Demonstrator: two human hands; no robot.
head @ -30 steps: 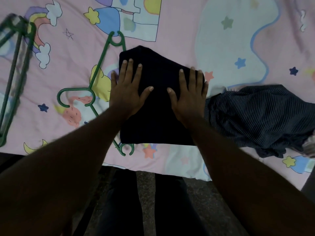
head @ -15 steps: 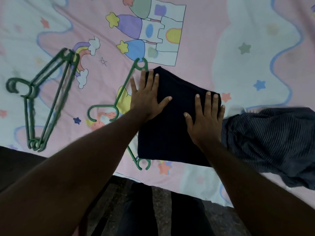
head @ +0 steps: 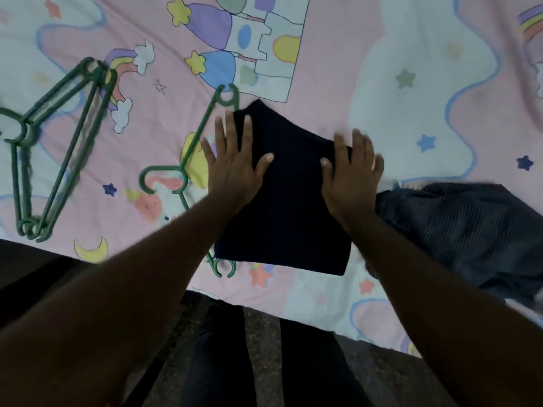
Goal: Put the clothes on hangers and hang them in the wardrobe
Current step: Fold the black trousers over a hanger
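Both arms reach forward, left hand (head: 232, 168) and right hand (head: 351, 177) spread flat, pressing the folded garment (head: 289, 201).

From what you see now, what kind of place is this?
Probably a bedroom: a bed with a pink cartoon sheet, green hangers lying on it, and a folded dark garment beside a striped one. A stone-like floor shows below the bed edge.

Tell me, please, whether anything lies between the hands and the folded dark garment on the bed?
Nothing visible does: the left hand and right hand both rest flat on the folded dark garment, which partly covers a green hanger.
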